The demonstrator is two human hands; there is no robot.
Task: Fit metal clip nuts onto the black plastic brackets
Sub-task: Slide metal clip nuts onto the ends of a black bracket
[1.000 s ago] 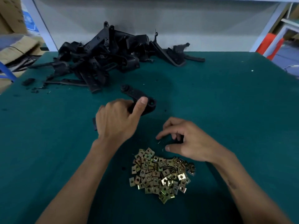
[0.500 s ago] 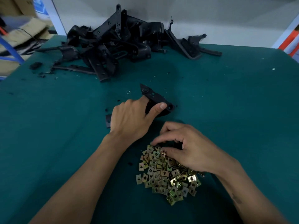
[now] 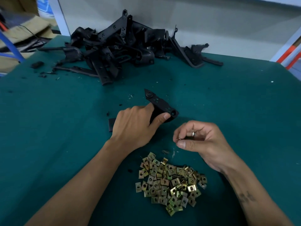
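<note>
My left hand (image 3: 135,126) grips a black plastic bracket (image 3: 160,105) that rests on the green table (image 3: 236,103), thumb pressed near its right end. My right hand (image 3: 200,141) hovers just to the right of it, thumb and fingertips pinched on a small metal clip nut (image 3: 178,140). A heap of brass-coloured clip nuts (image 3: 171,183) lies in front of me, below both hands. One loose clip nut (image 3: 165,151) lies apart, between the heap and my right hand. The bracket's left end is hidden under my left hand.
A tangled pile of black brackets (image 3: 123,48) fills the back of the table against a white wall. Small black scraps (image 3: 37,64) lie at the left. Cardboard and a blue frame (image 3: 9,44) sit beyond the left edge.
My right hand has risen off the heap and moved up and right, now pinching a clip nut. My left hand keeps its grip on the bracket.
</note>
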